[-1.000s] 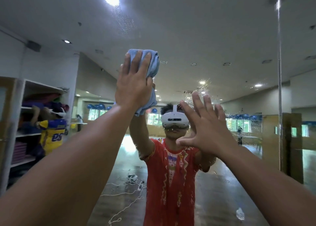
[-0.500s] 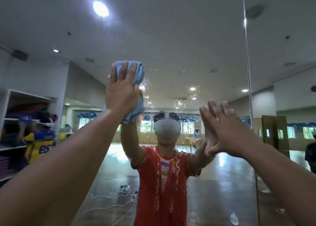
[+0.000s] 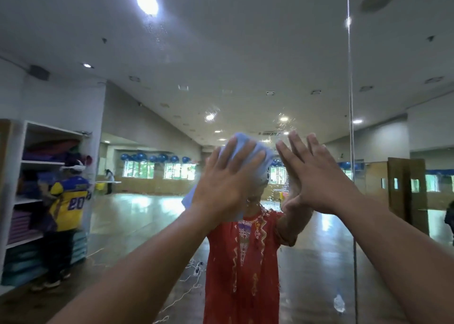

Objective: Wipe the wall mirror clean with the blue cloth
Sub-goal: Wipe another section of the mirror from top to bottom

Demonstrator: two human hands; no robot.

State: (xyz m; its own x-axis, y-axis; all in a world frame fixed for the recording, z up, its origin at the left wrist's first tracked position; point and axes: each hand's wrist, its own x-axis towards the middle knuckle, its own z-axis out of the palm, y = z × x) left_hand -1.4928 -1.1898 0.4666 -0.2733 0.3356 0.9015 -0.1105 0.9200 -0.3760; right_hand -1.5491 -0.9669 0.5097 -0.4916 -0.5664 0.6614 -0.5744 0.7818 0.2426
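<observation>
Left grip (image 3: 228,183) is released flat, straight fingers pressing the blue cloth (image 3: 243,140) onto the wall mirror (image 3: 221,53), over the head of my reflection (image 3: 243,262). I see my right grip (image 3: 317,178) just beside it, also released, fingers straight, touching the mirror.

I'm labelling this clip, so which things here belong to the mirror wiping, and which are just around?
In the job: wall mirror, blue cloth, left hand pressing it on the glass, right hand held flat.
Just around, in reflection: shelf unit, blue balloons, white cord on the floor.
</observation>
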